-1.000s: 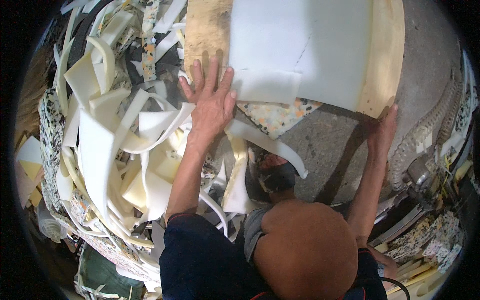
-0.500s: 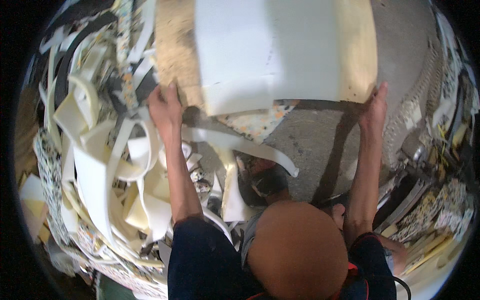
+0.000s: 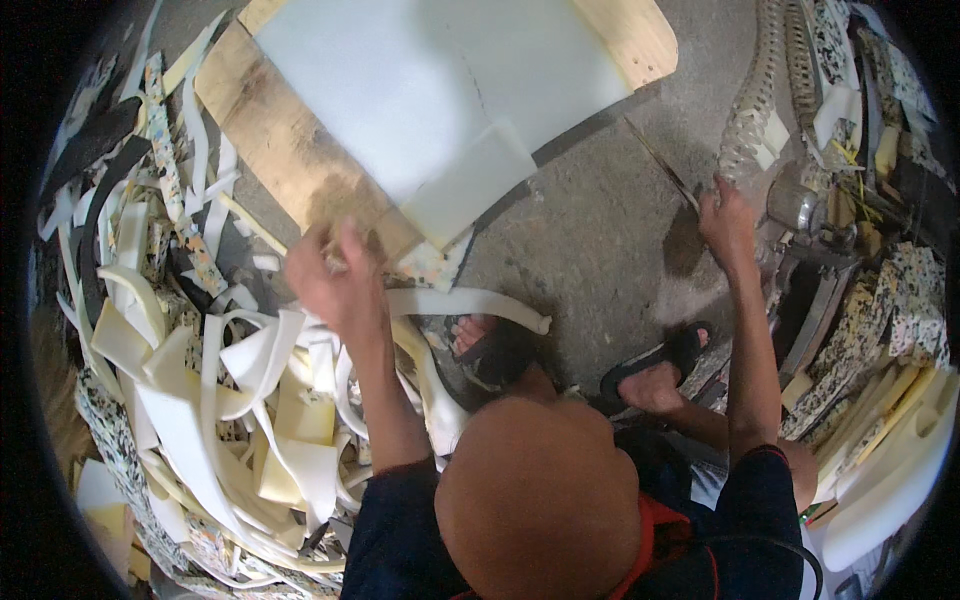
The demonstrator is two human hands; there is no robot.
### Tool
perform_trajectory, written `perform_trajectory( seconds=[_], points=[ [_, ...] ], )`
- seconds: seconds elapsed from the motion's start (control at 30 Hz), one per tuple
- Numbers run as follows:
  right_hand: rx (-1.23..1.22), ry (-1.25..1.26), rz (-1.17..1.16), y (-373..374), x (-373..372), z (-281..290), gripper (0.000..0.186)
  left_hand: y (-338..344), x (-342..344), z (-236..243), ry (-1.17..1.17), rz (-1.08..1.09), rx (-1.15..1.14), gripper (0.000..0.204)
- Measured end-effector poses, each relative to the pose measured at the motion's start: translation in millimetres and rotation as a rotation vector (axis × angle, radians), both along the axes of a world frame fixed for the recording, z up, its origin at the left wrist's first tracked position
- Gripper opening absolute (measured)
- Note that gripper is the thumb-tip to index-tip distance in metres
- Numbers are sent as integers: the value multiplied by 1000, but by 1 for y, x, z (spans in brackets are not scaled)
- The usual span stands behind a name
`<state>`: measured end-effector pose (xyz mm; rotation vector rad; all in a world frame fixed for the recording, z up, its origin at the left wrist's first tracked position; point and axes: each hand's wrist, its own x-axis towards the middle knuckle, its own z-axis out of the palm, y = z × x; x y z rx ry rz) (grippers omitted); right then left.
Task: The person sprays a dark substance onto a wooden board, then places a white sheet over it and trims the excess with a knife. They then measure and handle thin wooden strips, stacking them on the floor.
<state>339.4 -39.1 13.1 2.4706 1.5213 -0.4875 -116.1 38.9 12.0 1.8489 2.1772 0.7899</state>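
A wooden board (image 3: pixel 275 130) lies tilted on the floor ahead of me, with a large white foam sheet (image 3: pixel 370 90) on top. A smaller white foam piece (image 3: pixel 475 185) lies at the sheet's near corner. My left hand (image 3: pixel 340 275) is at the board's near left corner, blurred, its thumb and fingers apart and nothing visible in them. Out to the right, my right hand (image 3: pixel 728 225) is closed round the near end of a long thin knife (image 3: pixel 660 160). The knife points toward the board's right side, apart from it. Its handle is hidden by my fingers.
Heaped white and yellowish foam offcuts (image 3: pixel 200 410) fill the left side. A curved white foam strip (image 3: pixel 470 303) lies by my left foot. On the right are a metal cup-like object (image 3: pixel 793 207), speckled foam blocks (image 3: pixel 870 320) and stacked foam sheets (image 3: pixel 880 470).
The board with the foam sheet has turned and shifted left. My right hand has left the board's edge and now holds the knife low at the right. My left hand has moved slightly nearer.
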Motion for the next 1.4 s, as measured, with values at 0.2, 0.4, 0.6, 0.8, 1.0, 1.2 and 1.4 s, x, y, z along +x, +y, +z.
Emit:
perform_trajectory(
  seconds=[0.2,0.4,0.6,0.8,1.0,1.2,1.4],
  points=[
    [53,-181,278,-70,0,-47,55,55,71,1,-540,-214,-356,14],
    [98,-226,144,-77,-4,-43,58,66,94,-28,-475,-378,-333,20],
    [46,-220,48,-114,32,-68,54,62,104,-23,-308,-513,-246,26],
    [53,-150,92,-120,42,-51,43,69,107,-12,-91,-798,-245,36],
    [169,37,-3,-135,30,-36,31,71,96,-15,-163,-777,-223,24],
    [252,198,30,-139,-4,-12,33,65,90,-23,-187,-813,-146,24],
    [348,439,129,-117,-55,0,30,59,90,-27,-362,-666,-77,14]
  ],
)
